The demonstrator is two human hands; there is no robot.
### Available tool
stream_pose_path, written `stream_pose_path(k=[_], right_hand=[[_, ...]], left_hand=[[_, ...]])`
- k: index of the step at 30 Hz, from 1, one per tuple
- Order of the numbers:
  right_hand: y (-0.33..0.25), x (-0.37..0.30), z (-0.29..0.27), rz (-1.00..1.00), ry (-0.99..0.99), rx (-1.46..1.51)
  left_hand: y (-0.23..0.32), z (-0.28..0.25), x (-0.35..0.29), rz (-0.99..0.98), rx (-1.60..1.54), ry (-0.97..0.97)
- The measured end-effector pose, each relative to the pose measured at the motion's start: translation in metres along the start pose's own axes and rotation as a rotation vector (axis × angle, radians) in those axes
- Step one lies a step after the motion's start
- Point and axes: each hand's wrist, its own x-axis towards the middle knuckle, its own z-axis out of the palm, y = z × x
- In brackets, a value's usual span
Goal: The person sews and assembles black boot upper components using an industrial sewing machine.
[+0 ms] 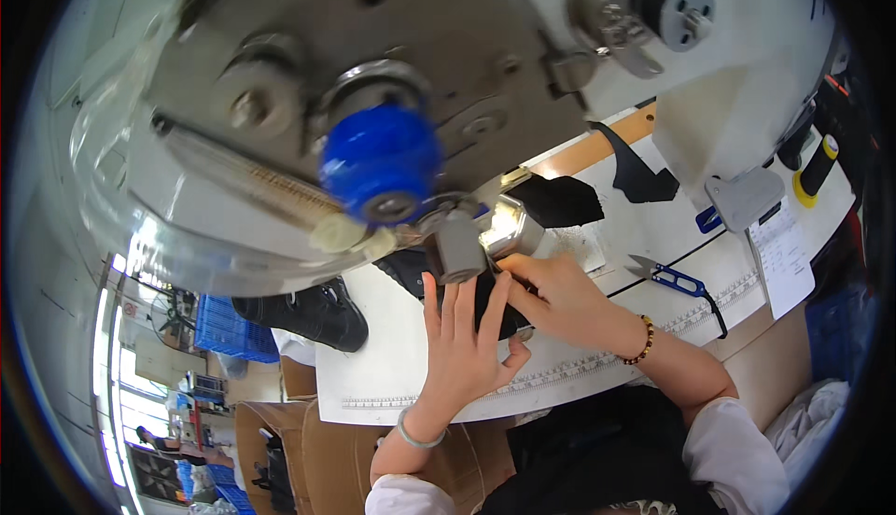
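A sewing machine [280, 11] with a blue knob [381, 162] fills the upper part of the head view. Below its head lies a piece of black fabric [483, 299], partly hidden by my fingers and the machine. My left hand [464, 342] rests flat on that piece, fingers stretched out and apart, fingertips close to the needle area. Beside it, my right hand [565, 302] has its fingers curled and pinched at the piece's right edge, near the metal parts. The needle itself is hidden.
Blue-handled thread snips [674, 279] lie right of my hand, above a ruler strip [560, 373] along the table edge. Cut black pieces [639, 174] lie farther back. A black shoe [313, 314] is at the left; a paper sheet [782, 258] and thread spool [815, 172] are at the right.
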Motion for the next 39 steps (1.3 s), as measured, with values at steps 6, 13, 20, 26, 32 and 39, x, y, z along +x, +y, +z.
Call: stream_pose_path(k=[6, 13, 20, 26, 32, 39], right_hand=[[0.011, 0.0, 0.011, -0.057, 0.049, 0.161], [0.009, -0.001, 0.023, 0.008, 0.191, 0.39], [0.007, 0.0, 0.021, 0.07, 0.179, 0.498], [0.003, 0.001, 0.023, 0.035, 0.203, 0.5], [0.005, 0.002, 0.019, 0.092, 0.185, 0.536], [0.01, 0.004, 0.017, 0.076, 0.177, 0.522]], left_hand=[[0.001, 0.006, 0.005, -0.032, 0.069, 0.012], [-0.008, -0.011, 0.001, -0.14, -0.046, 0.153], [-0.008, -0.015, 0.0, -0.262, -0.165, 0.232], [-0.006, -0.013, 0.001, -0.217, -0.138, 0.318], [-0.01, -0.011, 0.001, -0.161, -0.124, 0.298], [-0.005, -0.006, 0.003, 0.015, 0.058, 0.24]])
